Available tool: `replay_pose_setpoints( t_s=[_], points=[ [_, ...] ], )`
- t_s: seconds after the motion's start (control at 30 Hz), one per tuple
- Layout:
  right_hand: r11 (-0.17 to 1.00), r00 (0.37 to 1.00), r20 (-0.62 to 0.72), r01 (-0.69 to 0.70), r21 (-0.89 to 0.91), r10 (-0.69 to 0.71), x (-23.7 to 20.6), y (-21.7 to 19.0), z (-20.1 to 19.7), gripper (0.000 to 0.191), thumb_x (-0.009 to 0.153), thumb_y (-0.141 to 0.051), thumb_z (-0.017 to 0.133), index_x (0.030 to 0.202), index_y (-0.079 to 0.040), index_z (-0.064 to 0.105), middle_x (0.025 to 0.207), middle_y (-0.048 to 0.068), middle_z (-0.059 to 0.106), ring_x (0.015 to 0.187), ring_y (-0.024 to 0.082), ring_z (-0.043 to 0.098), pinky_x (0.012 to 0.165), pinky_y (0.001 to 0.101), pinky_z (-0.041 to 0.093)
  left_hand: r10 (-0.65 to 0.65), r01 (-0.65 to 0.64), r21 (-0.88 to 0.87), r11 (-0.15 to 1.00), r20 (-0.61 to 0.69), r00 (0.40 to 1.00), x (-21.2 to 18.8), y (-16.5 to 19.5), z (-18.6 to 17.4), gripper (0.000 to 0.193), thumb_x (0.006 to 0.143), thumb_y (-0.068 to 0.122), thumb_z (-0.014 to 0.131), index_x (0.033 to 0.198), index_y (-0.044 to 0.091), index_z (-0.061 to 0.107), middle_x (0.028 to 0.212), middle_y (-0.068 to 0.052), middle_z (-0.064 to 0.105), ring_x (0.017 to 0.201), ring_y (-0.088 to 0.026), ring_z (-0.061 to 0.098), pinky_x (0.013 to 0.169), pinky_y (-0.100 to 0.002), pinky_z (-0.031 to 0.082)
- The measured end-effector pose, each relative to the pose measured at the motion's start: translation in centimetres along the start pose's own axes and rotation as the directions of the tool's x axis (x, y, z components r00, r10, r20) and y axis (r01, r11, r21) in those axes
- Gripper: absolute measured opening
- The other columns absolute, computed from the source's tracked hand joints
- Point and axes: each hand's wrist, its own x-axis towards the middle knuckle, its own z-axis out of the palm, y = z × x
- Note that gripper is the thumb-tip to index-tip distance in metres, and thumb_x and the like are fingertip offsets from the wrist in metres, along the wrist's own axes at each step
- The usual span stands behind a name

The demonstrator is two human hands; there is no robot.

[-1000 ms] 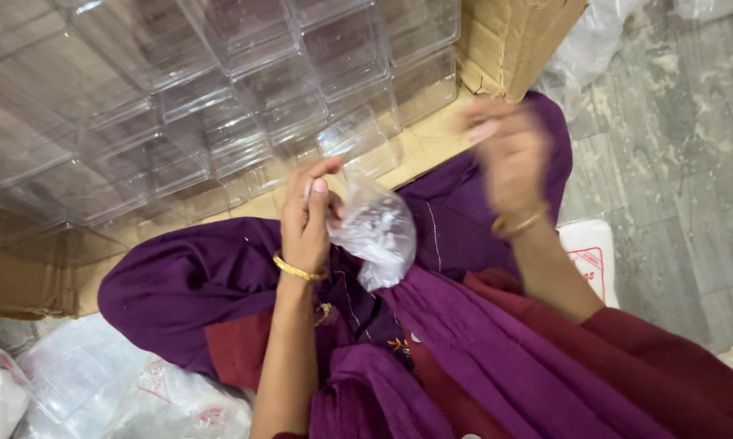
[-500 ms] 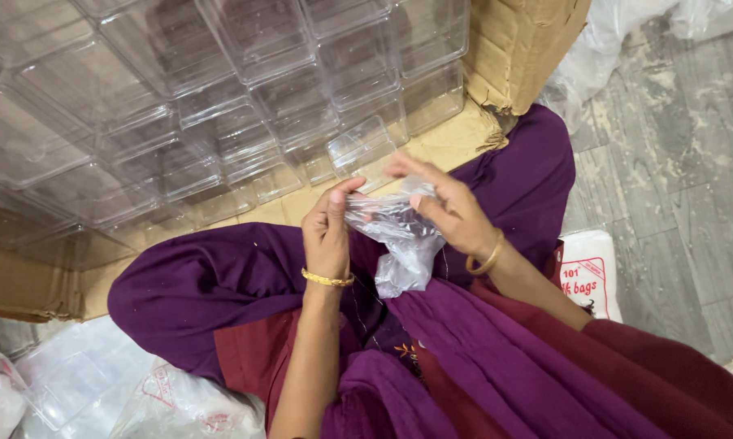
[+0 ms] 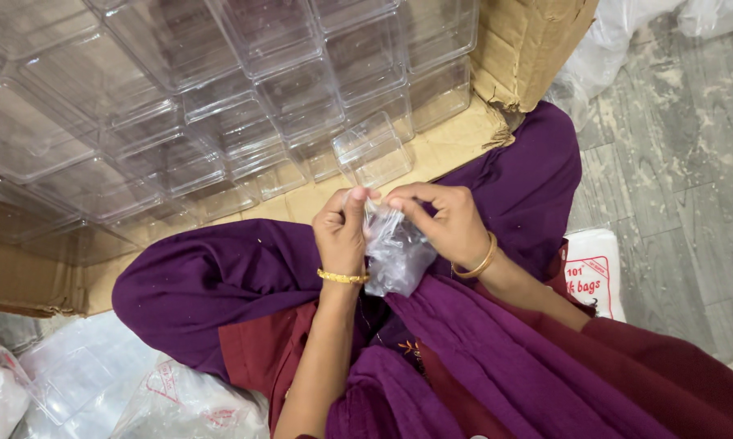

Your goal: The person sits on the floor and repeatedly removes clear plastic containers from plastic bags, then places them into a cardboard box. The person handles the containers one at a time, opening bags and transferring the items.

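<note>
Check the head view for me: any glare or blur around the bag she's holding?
Head view: both hands, left hand and right hand, look sharp; the clear plastic bag shows soft highlights; stronger reflections on the stacked clear boxes; lighting even, shadows faint.

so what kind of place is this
Probably a small packing workspace on a floor: stacked clear plastic boxes in a cardboard carton, packs of plastic bags, and both hands, left hand and right hand, holding a small clear bag.

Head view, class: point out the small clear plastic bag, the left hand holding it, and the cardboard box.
small clear plastic bag (image 3: 395,262): head view, crinkled lower body.
left hand (image 3: 340,232): head view, back of hand.
cardboard box (image 3: 529,45): head view, outer side wall.
</note>
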Motion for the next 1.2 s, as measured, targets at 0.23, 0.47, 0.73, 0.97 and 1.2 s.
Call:
replay_pose_setpoints(
  t_s=[0.23, 0.47, 0.73, 0.97, 1.2],
  points=[
    [0.467, 0.838, 0.544, -0.493, 0.735, 0.028, 0.4, 2.7, -2.3, 0.052, 0.11, -0.039, 0.057, 0.088, 0.005, 0.074, 0.079, 0.01, 0.071, 0.065, 0.012, 0.06, 0.06, 0.0229, 0.05, -0.243, 0.423, -0.25, 0.871, 0.53, 0.813, 0.4, 1.2, -4.1, 0.043, 0.102, 0.043, 0.055, 0.098, 0.002, 0.067, 0.086, -0.002, 0.069, 0.079, -0.01, 0.064, 0.075, -0.025, 0.052],
    [0.567, 0.982, 0.165, -0.083, 0.82, -0.095, 5.3, 2.4, -3.8, 0.014, 0.095, -0.019, 0.066, 0.094, -0.006, 0.071, 0.093, 0.004, 0.062, 0.092, 0.013, 0.059, 0.092, 0.0292, 0.052, -0.029, -0.044, 0.266, 0.963, 0.265, 0.964, 5.3, -2.2, -4.7, 0.026, 0.106, 0.021, 0.069, 0.09, 0.004, 0.058, 0.078, -0.001, 0.054, 0.07, -0.014, 0.047, 0.061, -0.033, 0.038],
    [0.912, 0.967, -0.082, 0.195, -0.361, -0.239, 9.2, 5.2, -2.4, 0.043, 0.094, 0.005, 0.058, 0.133, -0.005, 0.07, 0.109, 0.003, 0.059, 0.09, 0.008, 0.063, 0.074, 0.0172, 0.055, 0.285, -0.229, 0.482, 0.846, -0.045, 0.958, 6.9, -4.2, -1.8, 0.025, 0.101, 0.009, 0.056, 0.124, 0.007, 0.063, 0.081, 0.001, 0.061, 0.067, -0.005, 0.055, 0.06, -0.024, 0.041],
    [0.99, 0.997, -0.007, -0.08, -0.116, 0.08, 4.5, 10.9, -5.7, 0.017, 0.097, -0.002, 0.066, 0.11, -0.005, 0.075, 0.096, 0.001, 0.063, 0.076, 0.008, 0.057, 0.067, 0.0195, 0.046, -0.248, 0.275, -0.133, 0.952, 0.191, 0.95, 4.8, -8.4, -4.1, 0.011, 0.098, 0.005, 0.054, 0.103, 0.004, 0.064, 0.071, 0.002, 0.062, 0.053, -0.005, 0.046, 0.047, -0.023, 0.031],
    [0.86, 0.999, -0.033, 0.013, -0.51, -0.035, 3.2, 12.7, -4.0, 0.017, 0.098, -0.014, 0.063, 0.11, -0.004, 0.071, 0.102, 0.006, 0.065, 0.092, 0.017, 0.063, 0.082, 0.0315, 0.052, -0.11, 0.08, 0.504, 0.86, 0.03, 0.993, 4.5, -8.8, -2.8, 0.007, 0.094, 0.009, 0.061, 0.1, 0.008, 0.065, 0.066, 0.001, 0.063, 0.058, -0.008, 0.057, 0.055, -0.025, 0.045]
  ],
)
